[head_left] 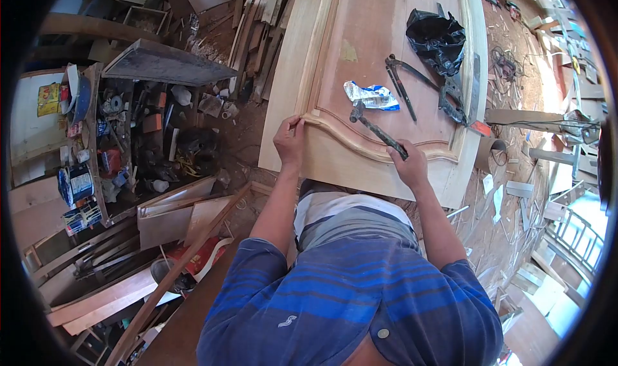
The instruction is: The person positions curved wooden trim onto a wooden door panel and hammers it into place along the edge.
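Note:
A wooden door panel [360, 37] with raised moulding lies in front of me. Along its near end runs a curved wooden moulding [360, 148]. The fingers of my left hand [290, 144] are pinched together at the left end of this moulding; anything between them is too small to make out. My right hand [410, 166] is closed around the handle of a hammer [380, 130], its head pointing up and left over the panel. Beyond the hammer head lies a blue and white plastic packet [372, 97].
On the panel rest dark long-handled pincers [402, 89], a black-handled saw [452, 102] and a black plastic bag [438, 37]. An open wooden cabinet [170, 66] full of clutter stands left. Timber strips [261, 50] are stacked beyond it. Wood scraps litter the right-hand floor.

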The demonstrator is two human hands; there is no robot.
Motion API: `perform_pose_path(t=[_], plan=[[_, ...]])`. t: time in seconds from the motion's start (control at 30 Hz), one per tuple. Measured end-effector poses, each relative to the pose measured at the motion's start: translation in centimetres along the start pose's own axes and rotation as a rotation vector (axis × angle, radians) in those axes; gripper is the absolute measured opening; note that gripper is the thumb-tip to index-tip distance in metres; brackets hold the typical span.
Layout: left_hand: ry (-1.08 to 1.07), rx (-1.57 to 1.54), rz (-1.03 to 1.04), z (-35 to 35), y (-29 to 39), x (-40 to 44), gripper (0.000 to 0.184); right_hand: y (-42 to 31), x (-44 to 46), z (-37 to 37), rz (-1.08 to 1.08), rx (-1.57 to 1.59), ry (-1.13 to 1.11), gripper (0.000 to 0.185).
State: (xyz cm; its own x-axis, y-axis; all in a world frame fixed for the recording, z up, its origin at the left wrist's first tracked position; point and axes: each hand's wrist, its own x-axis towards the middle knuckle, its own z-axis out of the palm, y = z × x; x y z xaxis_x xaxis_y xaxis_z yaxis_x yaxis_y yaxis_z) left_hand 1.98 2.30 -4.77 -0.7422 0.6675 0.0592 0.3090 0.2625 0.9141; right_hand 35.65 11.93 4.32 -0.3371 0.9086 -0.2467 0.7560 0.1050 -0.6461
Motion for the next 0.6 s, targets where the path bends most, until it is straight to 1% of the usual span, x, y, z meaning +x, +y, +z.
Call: perform_pose_path(t=[0.1,0.3,0.4,0.5,0.6], plan=[[0.004,0.06,0.074,0.1,-0.1,0.0,0.017,-0.7,0.3,0.3,0.021,0.037,-0.025,0.037],[-0.051,0.064,0.08,1.0,0.5,-0.6,0.019,-1.2,0.3,0.6,0.018,0.056,-0.027,0.037],[-0.039,0.077,0.137,1.2,0.7,-0.7,0.021,-1.1,0.2,0.7,-0.001,0.033,-0.016,0.037],[-0.084,0.139,0.095,0.6,1.6,-0.6,0.025,-1.5,0.1,0.5,0.038,0.047,-0.045,0.037],[-0.071,0.08,0.092,0.2,1.4,-0.5,0.027,-1.4,0.0,0.8,-0.009,0.062,-0.021,0.037]])
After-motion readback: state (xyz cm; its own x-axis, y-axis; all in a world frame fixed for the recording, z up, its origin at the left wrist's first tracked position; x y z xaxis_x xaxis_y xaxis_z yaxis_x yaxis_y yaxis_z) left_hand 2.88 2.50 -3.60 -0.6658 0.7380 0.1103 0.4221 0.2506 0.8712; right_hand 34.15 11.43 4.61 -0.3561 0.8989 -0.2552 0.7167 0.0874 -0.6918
